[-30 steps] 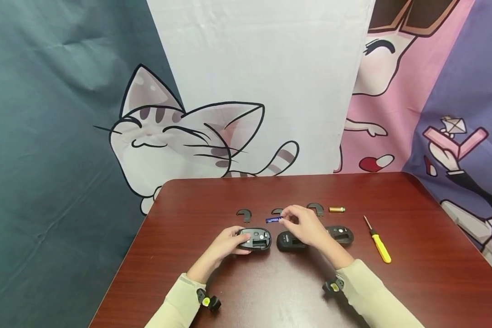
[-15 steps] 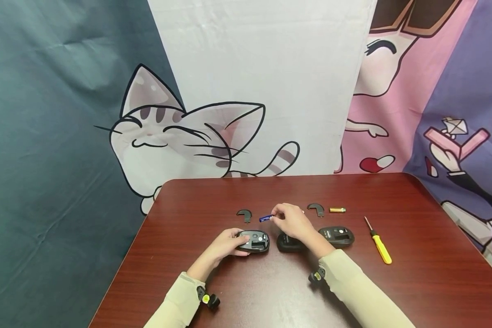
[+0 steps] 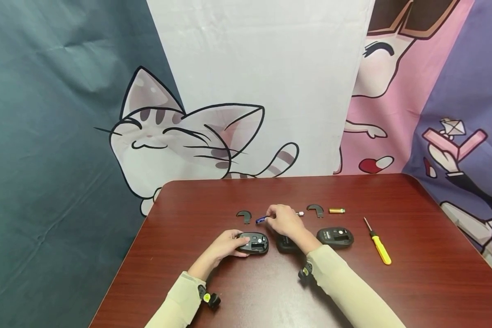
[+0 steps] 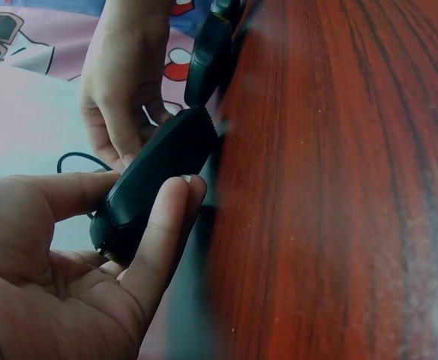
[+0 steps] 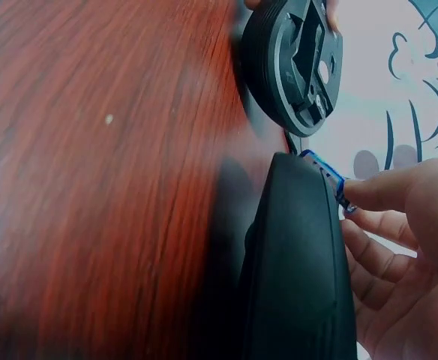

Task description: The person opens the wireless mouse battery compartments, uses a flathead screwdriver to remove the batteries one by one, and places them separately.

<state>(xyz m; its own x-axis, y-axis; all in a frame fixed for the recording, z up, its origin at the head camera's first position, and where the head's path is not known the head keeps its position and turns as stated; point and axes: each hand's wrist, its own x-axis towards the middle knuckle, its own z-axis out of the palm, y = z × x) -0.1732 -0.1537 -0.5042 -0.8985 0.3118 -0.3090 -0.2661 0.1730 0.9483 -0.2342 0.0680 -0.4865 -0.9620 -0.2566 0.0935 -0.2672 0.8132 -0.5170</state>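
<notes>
My left hand point(image 3: 226, 244) grips a dark computer mouse point(image 3: 257, 243) by its left end, thumb on the upturned underside. The mouse's battery slot shows uncovered in the head and right wrist views. To its upper right, my right hand point(image 3: 286, 222) pinches a blue AA-size battery point(image 3: 260, 220) between thumb and fingers; the battery point(image 5: 325, 174) points toward the left in the head view. Under the right forearm lies a second black mouse point(image 3: 284, 246), partly covered. The left wrist view shows the held mouse point(image 4: 155, 172) tilted between thumb and fingers.
A third mouse point(image 3: 335, 237) lies underside up to the right. Curved black battery covers point(image 3: 243, 215) sit along the back, one near a gold battery point(image 3: 337, 211). A small whitish tip point(image 3: 300, 213) peeks from behind the right hand. A yellow-handled screwdriver point(image 3: 379, 248) lies at the right.
My right hand has moved left with the blue battery, whose left end now tips slightly downward. The left hand and its mouse have shifted only slightly left and toward me.
</notes>
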